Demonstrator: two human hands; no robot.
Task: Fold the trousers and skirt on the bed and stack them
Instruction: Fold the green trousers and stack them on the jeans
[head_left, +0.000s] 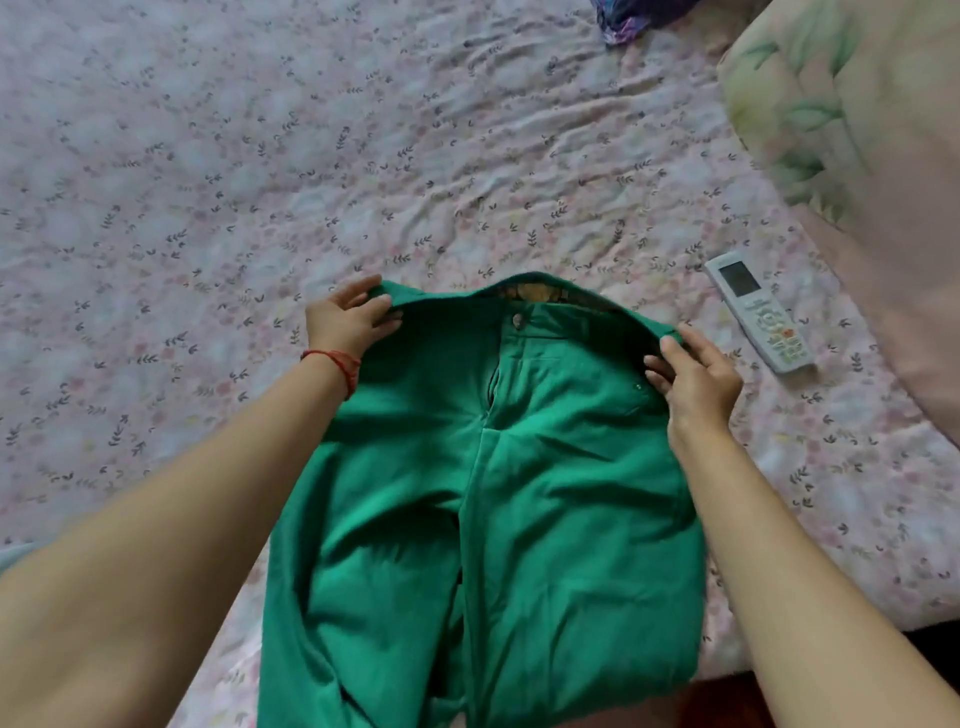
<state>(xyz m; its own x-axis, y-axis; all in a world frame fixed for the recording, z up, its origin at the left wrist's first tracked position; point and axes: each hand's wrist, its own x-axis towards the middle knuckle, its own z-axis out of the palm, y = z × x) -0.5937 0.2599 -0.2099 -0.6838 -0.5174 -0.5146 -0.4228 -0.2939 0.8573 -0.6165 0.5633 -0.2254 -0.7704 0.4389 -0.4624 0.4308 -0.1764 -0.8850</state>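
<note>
Bed (260, 156) with floral sheet fills frame; green trousers (493, 493) lie at lower centre, front up, legs toward bottom edge. Left hand (348, 322) and right hand (696, 384) each pinch a waistband corner. Remote (761, 314) lies at right.

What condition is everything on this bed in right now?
Green trousers: unfolded, front up, buttoned, held at the waistband.
Left hand: grips the waistband's left corner.
Right hand: grips the waistband's right corner.
Remote control: lying flat, face up, untouched.
Purple garment: crumpled at the far edge.
Bedsheet: wrinkled.
</note>
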